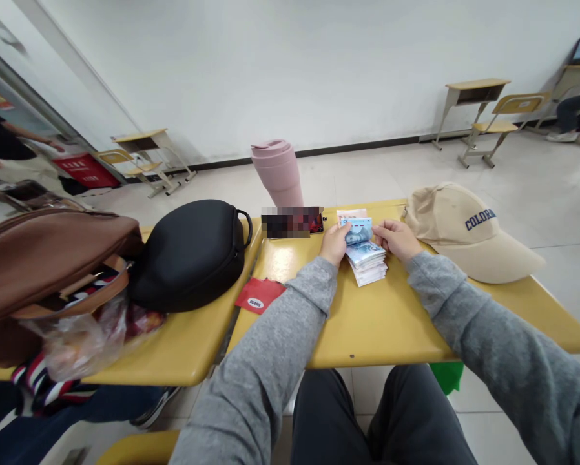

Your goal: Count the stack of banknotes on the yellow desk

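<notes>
My left hand [334, 243] is closed on the left edge of a blue banknote [358, 231], its thumb on top. At the note's right edge, my right hand [397, 238] has its fingertips pinched together on the same note. Below it a stack of banknotes [367, 263], blue on top with paler ones beneath, lies on the yellow desk [391, 329]. A reddish banknote [352, 214] shows just behind the held note. Left of the hands lies a red pouch or packet [259, 295] with a white oval label, partly covered by my left sleeve.
A pink tumbler [280, 171] stands at the back beside a partly blurred dark object [290, 223]. To the right rests a beige cap [464, 229]. A black case [188, 255], brown bag [52, 258] and plastic bag [84, 342] occupy the left desk. Other people are partly visible.
</notes>
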`<state>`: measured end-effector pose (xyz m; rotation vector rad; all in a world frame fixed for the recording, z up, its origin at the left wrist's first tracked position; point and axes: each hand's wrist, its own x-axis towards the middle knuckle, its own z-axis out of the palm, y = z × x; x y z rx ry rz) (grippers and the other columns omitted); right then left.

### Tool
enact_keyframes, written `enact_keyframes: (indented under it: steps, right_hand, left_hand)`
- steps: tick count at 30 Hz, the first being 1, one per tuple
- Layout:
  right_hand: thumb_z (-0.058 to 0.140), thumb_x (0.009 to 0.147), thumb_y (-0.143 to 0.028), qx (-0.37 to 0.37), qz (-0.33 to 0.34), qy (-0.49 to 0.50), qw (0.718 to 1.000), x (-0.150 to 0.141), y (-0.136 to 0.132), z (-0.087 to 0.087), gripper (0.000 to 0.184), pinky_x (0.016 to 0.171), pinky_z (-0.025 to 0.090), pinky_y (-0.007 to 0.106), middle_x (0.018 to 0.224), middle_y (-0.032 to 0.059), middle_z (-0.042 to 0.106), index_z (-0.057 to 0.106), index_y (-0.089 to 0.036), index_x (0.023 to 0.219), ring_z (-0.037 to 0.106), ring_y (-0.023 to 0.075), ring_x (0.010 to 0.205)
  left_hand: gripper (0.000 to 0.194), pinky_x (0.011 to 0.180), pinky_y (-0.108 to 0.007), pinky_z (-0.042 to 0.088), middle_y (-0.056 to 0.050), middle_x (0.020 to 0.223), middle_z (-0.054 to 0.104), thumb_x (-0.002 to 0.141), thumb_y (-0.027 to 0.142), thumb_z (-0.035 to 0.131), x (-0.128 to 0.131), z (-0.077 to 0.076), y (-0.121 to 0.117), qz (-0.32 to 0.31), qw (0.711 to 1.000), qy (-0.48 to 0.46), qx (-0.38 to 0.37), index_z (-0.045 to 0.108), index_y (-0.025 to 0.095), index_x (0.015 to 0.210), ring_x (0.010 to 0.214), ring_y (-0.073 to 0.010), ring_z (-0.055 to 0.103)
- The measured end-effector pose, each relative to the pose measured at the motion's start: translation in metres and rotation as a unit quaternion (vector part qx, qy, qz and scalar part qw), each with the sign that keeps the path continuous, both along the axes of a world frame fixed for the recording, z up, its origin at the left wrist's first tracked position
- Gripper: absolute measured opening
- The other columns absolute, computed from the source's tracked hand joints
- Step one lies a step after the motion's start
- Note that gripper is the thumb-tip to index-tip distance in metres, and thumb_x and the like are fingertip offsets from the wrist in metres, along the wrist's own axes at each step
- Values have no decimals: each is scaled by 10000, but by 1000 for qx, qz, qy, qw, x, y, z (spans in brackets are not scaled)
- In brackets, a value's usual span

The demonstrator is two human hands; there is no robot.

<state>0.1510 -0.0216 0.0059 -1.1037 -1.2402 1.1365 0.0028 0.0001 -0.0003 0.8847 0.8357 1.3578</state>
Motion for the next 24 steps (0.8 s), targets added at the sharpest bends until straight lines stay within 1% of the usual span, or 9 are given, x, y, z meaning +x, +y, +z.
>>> enact_keyframes:
  steps: [5,10,15,20,24]
  right_hand:
    - [709,602,-414,0,-40,-14,999,2,4,-5,326,389,234,226,465,-44,494,466,-197,608,344,66,385]
    - [713,578,-408,-2,-50,-13,999,3,8,-9,331,387,232,223,542,-35,554,481,-195,681,349,62,390]
    - [686,576,-418,-2,-38,-21,999,3,6,-7,297,394,225,222,515,-39,525,520,-178,631,352,63,410]
    - [674,581,-404,3,-33,-10,999,2,6,-7,280,402,215,222,488,-49,503,503,-182,592,337,60,402]
    - [667,593,-407,2,-31,-14,999,3,6,-8,276,397,211,226,485,-46,501,504,-184,588,333,63,397]
  left_hand:
    - [156,785,-328,473,-42,692,683,661,224,687,0,2,-3,-13,1000,14,-3,651,131,781,750,-181,654]
    - [161,739,-310,463,-27,677,663,611,215,721,-1,3,-4,-14,999,28,6,634,131,718,641,-143,609]
    - [166,724,-307,458,-28,680,661,586,202,734,-1,5,-6,-18,999,38,2,636,131,699,627,-139,595]
    - [134,713,-286,458,-15,661,653,585,169,725,0,7,-7,-15,999,33,0,630,135,674,612,-124,584]
    - [158,727,-289,461,-16,664,659,581,187,740,0,6,-6,-15,999,33,-1,636,139,689,622,-128,589]
